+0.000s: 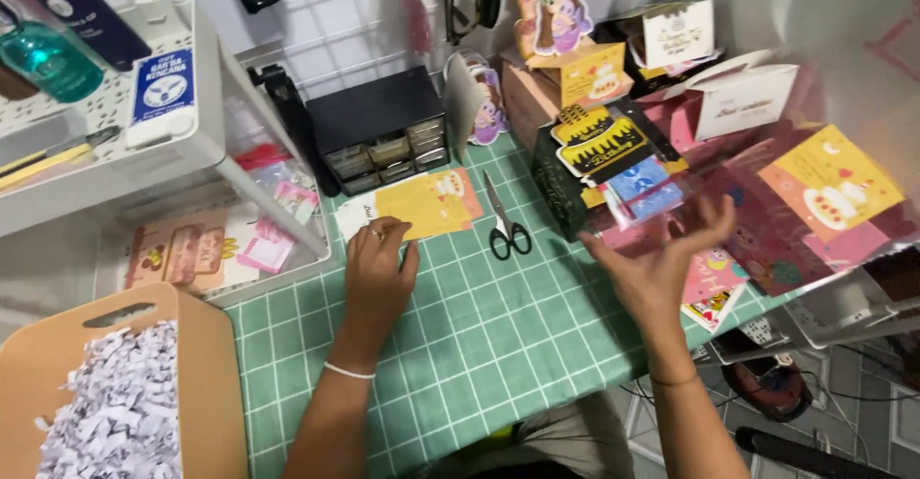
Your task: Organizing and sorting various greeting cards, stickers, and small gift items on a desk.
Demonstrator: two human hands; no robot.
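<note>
Left hand (377,273) flat, palm down, fingers forward; right hand (661,259) raised, open, fingers spread and curled.

A green grid mat (479,335) covers the table beside a white shelf rack (206,125).

Single head cam, looking steeply down and forward at green grid cutting mat (498,345), close range; forearms enter from bottom edge.

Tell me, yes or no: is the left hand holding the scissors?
No. The left hand rests on a yellow card, while the scissors lie apart on the green mat.
</note>
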